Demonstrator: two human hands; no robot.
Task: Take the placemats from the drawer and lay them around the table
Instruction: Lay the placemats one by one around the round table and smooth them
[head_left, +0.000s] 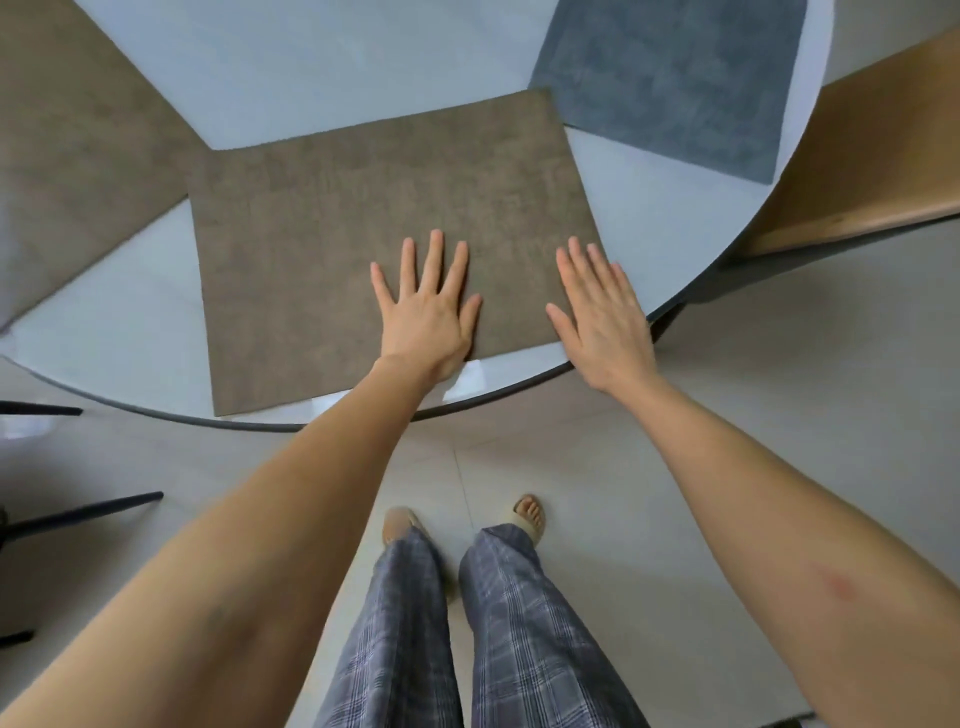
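Note:
A brown rectangular placemat (332, 244) lies flat on the round glass table (311, 57), close to its near edge. My left hand (428, 306) presses flat on the mat's near right part, fingers spread. My right hand (602, 317) rests flat and open on the mat's right edge, partly over the glass. A second brown placemat (72, 156) lies at the table's left side. A blue-grey placemat (675, 78) lies at the far right, its corner touching the middle mat's far right corner. Neither hand holds anything.
A wooden chair seat (872, 156) stands at the right, tucked partly under the table rim. Dark chair legs (78, 512) show at the left edge. My legs and sandalled feet stand on the pale tiled floor (753, 415) below the table.

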